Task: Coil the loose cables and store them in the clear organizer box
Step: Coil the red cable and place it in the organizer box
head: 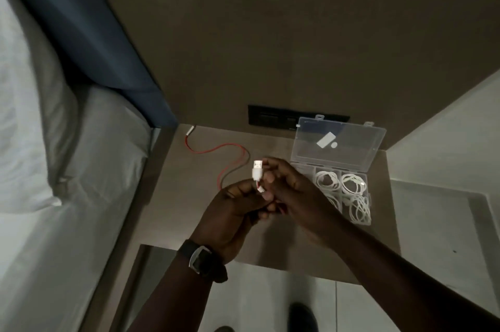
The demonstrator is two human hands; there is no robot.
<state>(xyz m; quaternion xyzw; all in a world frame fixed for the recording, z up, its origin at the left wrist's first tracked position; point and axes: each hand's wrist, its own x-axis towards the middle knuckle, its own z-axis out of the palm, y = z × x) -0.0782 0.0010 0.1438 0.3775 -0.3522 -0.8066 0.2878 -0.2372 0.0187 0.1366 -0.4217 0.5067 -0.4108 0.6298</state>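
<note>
Red cable [216, 148] w/ white USB plug [257, 169] is what we hold over the desk [173, 196]: left hand [232, 218] closed on the cable just below the plug, right hand [292, 191] pinching it by the plug, fingers curled. Rest of the cable trails loose across the desk to its far white end near the bed [81, 169]. Clear organizer box [338, 169] sits right of our hands, lid up, white coiled cables [351, 185] in its compartments.
</note>
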